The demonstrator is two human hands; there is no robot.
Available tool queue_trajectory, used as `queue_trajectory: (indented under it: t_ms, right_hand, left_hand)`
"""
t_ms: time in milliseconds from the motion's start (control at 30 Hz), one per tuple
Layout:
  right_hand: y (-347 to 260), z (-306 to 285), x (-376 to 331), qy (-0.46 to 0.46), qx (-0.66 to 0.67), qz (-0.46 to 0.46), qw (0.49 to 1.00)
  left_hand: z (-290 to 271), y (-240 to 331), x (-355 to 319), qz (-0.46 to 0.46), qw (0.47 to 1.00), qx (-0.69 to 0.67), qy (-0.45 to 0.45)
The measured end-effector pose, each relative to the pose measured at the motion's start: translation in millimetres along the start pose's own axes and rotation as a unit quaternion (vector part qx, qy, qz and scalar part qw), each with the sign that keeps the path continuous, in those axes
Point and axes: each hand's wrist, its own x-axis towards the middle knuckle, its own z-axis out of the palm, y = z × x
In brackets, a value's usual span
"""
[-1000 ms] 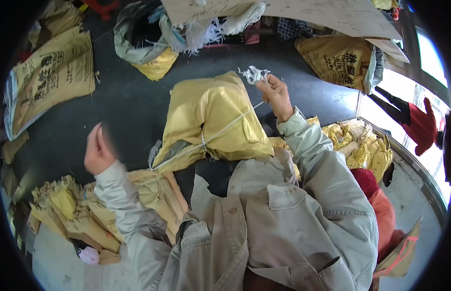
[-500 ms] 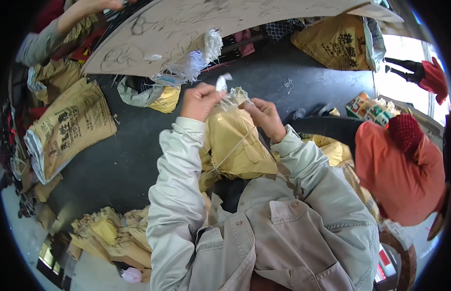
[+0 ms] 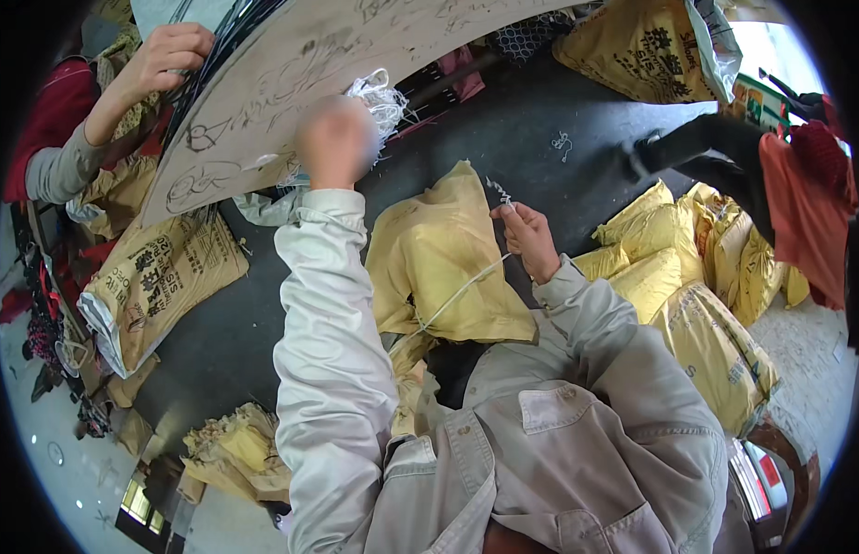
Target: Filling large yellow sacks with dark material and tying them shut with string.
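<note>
My left hand (image 3: pixel 337 143) reaches over the edge of the scribbled tabletop, right beside a tangled bundle of white strings (image 3: pixel 381 103). It is blurred, so its fingers cannot be made out. My right hand (image 3: pixel 531 238) is closed in a pinch on a short twisted white string (image 3: pixel 497 192), whose free end sticks up past the fingertips. Before my body lies a yellow sack (image 3: pixel 448 263), with a pale cord (image 3: pixel 462 294) running across its lower part.
At the upper left, a co-worker's hand (image 3: pixel 171 60) touches black strands on the tabletop (image 3: pixel 291 65). A printed sack (image 3: pixel 175 282) stands at left, another (image 3: pixel 633 55) at far right. Yellow sacks (image 3: pixel 647 277) are heaped at right; beyond them a person in orange (image 3: pixel 799 194) stands bent.
My left hand has moved from the sack's top to the string bundle. My right hand has shifted slightly right and nearer. The co-worker in orange has moved away to the right, uncovering the yellow sacks.
</note>
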Motion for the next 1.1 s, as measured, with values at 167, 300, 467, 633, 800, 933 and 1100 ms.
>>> queue_trajectory:
  t_ms: [167,300,467,633,800,933,1100]
  right_hand:
    - [6.4,-6.3,-0.7,0.006,0.001,0.004,1.0]
    - [-5.1,-7.5,3.1,0.074,-0.004,-0.032,0.997]
    - [-13.6,-18.7,8.0,0.029,0.033,-0.026,0.999]
    - [-12.1,-6.1,35.0,-0.023,-0.006,-0.041,0.999]
    - [-24.0,20.2,62.2,-0.155,-0.12,-0.042,0.98]
    - [-36.8,43.7,70.5,-0.237,-0.194,-0.054,0.95]
    - [-27.2,38.8,95.3,-0.278,-0.183,-0.037,0.942]
  left_hand:
    - [-5.8,-22.3,-9.1,-0.058,0.995,-0.076,0.007]
    - [-25.1,-75.3,-34.1,-0.045,0.991,0.061,0.111]
    - [-44.9,-152.5,-135.7,0.081,0.963,0.25,0.065]
    - [-39.5,-176.9,-248.8,0.094,0.953,0.227,-0.178]
    - [43.2,-148.5,-231.4,0.216,0.912,0.183,-0.296]
    - [82.7,-151.9,-212.9,0.364,0.833,0.252,-0.331]
    - [95.8,-167.0,-222.2,0.249,0.863,0.204,-0.389]
